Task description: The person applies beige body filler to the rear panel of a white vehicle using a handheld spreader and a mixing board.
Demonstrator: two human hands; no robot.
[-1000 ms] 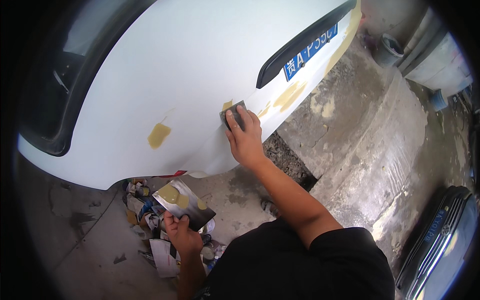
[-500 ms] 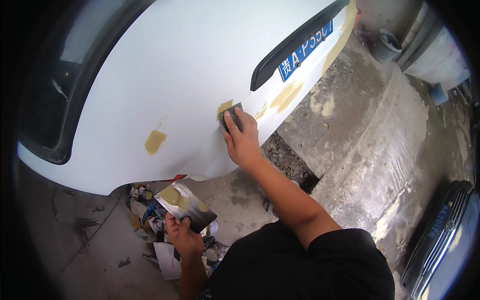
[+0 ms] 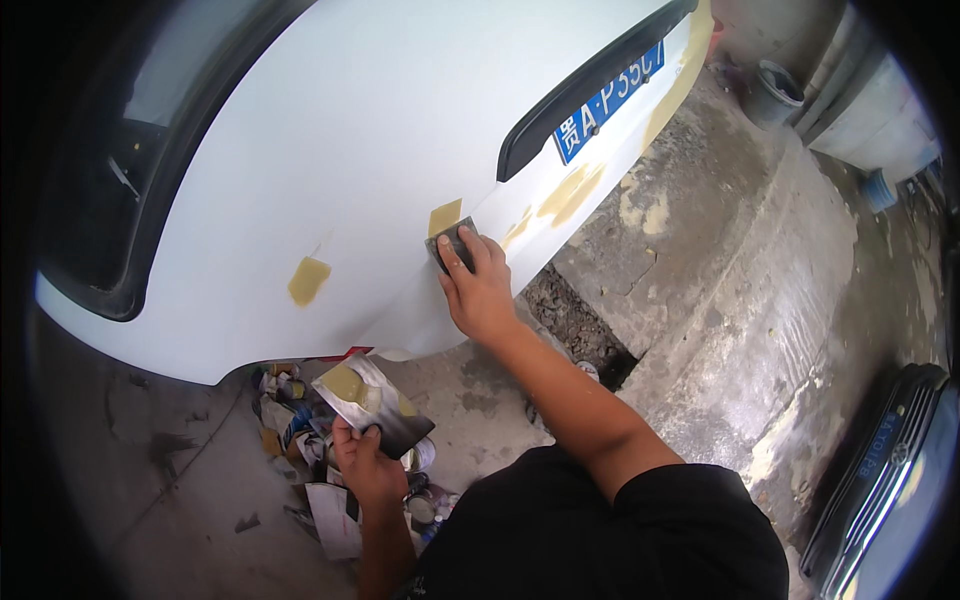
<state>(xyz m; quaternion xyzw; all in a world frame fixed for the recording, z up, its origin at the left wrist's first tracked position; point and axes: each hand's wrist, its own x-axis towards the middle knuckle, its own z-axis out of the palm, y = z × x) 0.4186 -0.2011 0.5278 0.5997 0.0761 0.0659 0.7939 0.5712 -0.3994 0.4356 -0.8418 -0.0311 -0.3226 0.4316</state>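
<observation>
My right hand point(image 3: 482, 285) grips a dark flat putty spreader point(image 3: 452, 243), its fingers pressed on the blade. The spreader lies against the white car's rear panel point(image 3: 330, 120), at the lower edge of a tan putty patch point(image 3: 445, 215). Lower and to the left, my left hand point(image 3: 368, 465) pinches the near edge of a metal mixing plate point(image 3: 395, 428). Tan putty point(image 3: 345, 384) is spread over the plate's far left part. Another putty patch point(image 3: 309, 281) marks the panel to the left, and more putty point(image 3: 572, 195) streaks the strip below the blue licence plate point(image 3: 610, 100).
A heap of cans and litter point(image 3: 325, 500) lies on the floor beneath my left hand. A broken pit point(image 3: 580, 320) opens in the concrete by my right forearm. At the right stand a grey bucket point(image 3: 775, 92) and the front of another car point(image 3: 880, 480).
My right hand has drawn the spreader slightly down and left, uncovering more of the putty patch. The left hand and mixing plate have barely shifted.
</observation>
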